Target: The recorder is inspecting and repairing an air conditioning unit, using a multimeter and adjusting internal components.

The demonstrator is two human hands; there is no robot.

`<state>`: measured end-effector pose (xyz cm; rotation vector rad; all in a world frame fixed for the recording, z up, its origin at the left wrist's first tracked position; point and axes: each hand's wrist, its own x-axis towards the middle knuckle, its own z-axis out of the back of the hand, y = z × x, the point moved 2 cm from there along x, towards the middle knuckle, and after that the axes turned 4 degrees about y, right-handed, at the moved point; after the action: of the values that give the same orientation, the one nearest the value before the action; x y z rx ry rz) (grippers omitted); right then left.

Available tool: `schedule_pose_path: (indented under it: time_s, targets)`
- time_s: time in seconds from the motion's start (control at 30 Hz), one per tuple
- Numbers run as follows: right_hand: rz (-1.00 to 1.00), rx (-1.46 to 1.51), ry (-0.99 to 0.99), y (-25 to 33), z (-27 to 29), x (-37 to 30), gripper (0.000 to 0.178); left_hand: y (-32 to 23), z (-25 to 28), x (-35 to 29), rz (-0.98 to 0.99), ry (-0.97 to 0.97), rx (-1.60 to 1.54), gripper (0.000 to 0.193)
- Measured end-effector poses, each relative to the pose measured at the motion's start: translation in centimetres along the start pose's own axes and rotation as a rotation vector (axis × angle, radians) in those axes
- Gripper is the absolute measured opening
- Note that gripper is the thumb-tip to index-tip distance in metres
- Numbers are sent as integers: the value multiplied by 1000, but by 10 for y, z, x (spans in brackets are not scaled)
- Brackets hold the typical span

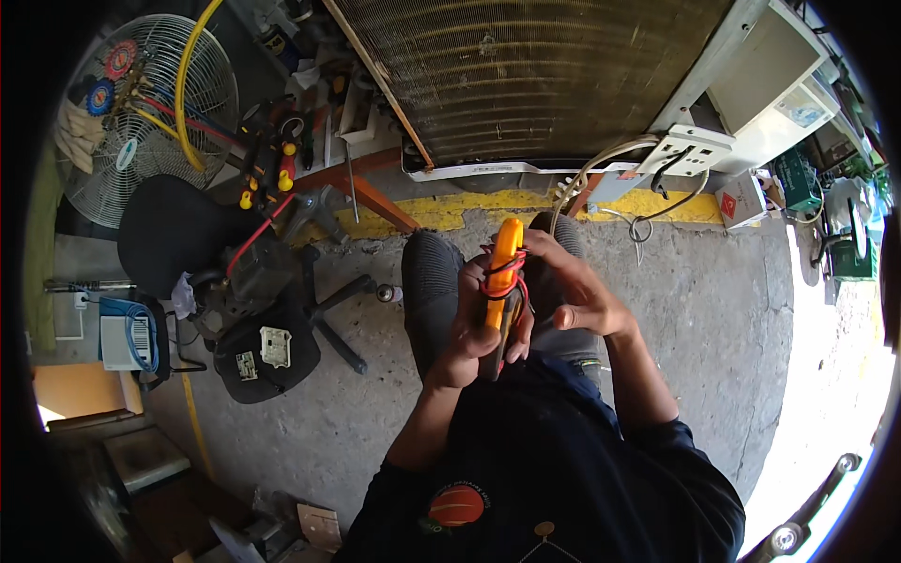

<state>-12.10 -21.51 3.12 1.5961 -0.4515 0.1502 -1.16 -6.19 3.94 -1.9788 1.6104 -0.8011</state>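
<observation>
An orange clamp meter [503,272] with red and black test leads [514,279] wound around it is upright in front of my chest. My left hand [474,324] grips the meter's body from the left. At the meter's right side my right hand [572,281] has its fingers on the wound leads. Both hands are above my knees, over the concrete floor [713,310].
A large air-conditioner coil unit [535,75] stands ahead behind a yellow floor line [488,202]. A white power strip [690,150] with cables lies at the right. At left are a black office chair [206,281] holding parts, a standing fan [150,103] with gauge hoses, and tools.
</observation>
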Motion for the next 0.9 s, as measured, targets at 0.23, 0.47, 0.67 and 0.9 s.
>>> schedule_pose_path:
  time_s: [0.23, 0.47, 0.67, 0.9]
  targets:
    - [-162, 166, 25, -7, -36, 11, 70, 23, 30, -12, 194, 415, -789, 78]
    - [-539, 350, -53, -2, -34, -1, 50, 26, 26, -28, 341, -36, -470, 74]
    - [-246, -2, -260, -8, -25, 2, 39, 26, 36, -37, 167, -211, 572, 60]
    - [-59, 262, -491, 5, -27, -19, 38, 73, -4, 14, -74, -179, 725, 55]
